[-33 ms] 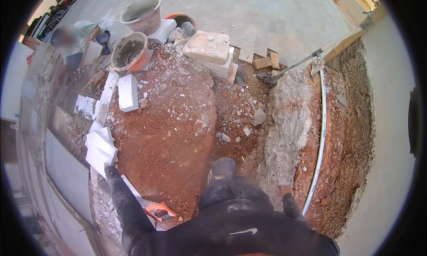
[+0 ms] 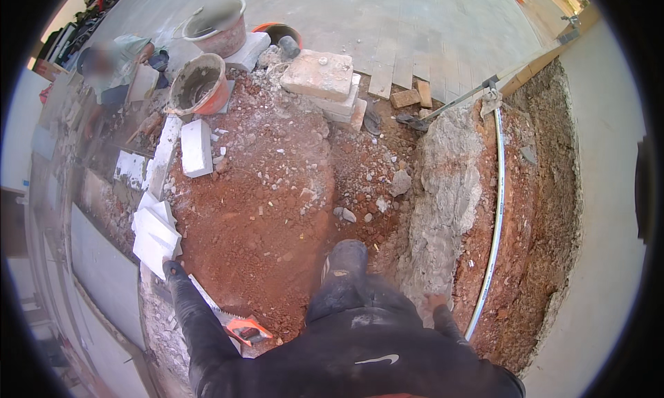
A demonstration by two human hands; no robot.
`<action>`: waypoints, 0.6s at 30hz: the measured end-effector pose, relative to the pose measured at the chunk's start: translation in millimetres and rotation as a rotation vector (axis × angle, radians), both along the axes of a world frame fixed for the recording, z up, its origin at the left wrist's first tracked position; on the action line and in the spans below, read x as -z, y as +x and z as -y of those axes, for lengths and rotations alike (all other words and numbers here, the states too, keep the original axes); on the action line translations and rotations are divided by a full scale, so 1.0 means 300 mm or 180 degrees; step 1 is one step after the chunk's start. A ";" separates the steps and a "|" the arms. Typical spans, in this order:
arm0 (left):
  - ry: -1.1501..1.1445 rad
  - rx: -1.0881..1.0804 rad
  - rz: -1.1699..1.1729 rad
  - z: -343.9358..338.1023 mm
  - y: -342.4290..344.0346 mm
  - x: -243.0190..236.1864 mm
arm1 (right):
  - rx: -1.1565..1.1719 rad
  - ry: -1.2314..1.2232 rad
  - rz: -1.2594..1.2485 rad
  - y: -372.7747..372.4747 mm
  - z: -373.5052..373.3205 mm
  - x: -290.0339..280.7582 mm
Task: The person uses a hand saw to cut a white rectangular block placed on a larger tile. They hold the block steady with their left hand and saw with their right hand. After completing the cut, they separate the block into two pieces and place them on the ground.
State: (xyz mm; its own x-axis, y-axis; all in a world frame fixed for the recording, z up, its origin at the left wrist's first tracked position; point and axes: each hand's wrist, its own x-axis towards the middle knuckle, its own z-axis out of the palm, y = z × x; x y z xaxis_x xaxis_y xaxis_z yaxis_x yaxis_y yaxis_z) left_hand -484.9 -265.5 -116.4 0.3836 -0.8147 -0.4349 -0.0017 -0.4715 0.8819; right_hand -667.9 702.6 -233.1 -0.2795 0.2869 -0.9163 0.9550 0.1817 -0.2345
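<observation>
At the left edge of the dug-out soil, my left hand (image 2: 173,266) is closed on the near corner of a white block piece (image 2: 155,236), the top one of a small stack. Its fingers are partly hidden. A handsaw (image 2: 247,331) with an orange handle lies beside my left forearm, its blade pointing toward the stack. My right hand (image 2: 436,302) is low by the rough grey concrete ledge (image 2: 443,190); its fingers are too small to read, and I see no object in it.
A white block (image 2: 196,149) stands farther up the trench's left side, below mortar buckets (image 2: 200,85). Larger blocks (image 2: 317,74) are stacked at the far end. A pale pipe (image 2: 498,197) runs along the right. Another person (image 2: 124,66) crouches at far left.
My right hand has shifted slightly left against the ledge. My left hand stays at the white block piece. The whole view has moved a little.
</observation>
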 end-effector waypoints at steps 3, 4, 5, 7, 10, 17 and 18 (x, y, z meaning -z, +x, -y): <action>0.0506 -0.0371 0.1951 -0.228 -0.056 0.070 | -0.4431 0.0644 -0.1181 0.159 -0.161 0.298; 0.0132 -0.0541 0.2402 -0.255 -0.181 -0.002 | -0.3529 0.0196 -0.0931 0.117 0.006 0.348; -0.0087 -0.0810 0.2750 -0.324 -0.256 -0.017 | -0.2657 -0.0131 -0.0543 0.000 0.115 0.309; -0.1381 -0.0631 0.2514 -0.488 -0.485 0.031 | -0.1298 -0.0488 -0.0082 -0.216 0.261 0.171; -0.2110 -0.0022 0.2417 -0.726 -0.675 0.177 | -0.1508 -0.0869 0.0164 -0.595 0.511 0.010; 0.0624 0.2485 0.0728 -1.193 -1.234 0.537 | -0.2536 -0.1511 0.0515 -1.467 0.850 -0.356; 0.1839 0.2752 -0.0478 -1.223 -1.290 0.542 | -0.2162 -0.1810 0.0280 -1.613 0.886 -0.375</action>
State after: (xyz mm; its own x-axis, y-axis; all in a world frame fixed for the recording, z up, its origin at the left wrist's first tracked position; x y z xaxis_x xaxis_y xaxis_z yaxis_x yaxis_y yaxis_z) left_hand -871.8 101.4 -279.0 -0.3198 -0.4389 -0.8397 -0.4478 -0.7110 0.5422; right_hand -1151.7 436.9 -120.6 -0.1457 -0.4201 -0.8957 0.7023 0.5938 -0.3927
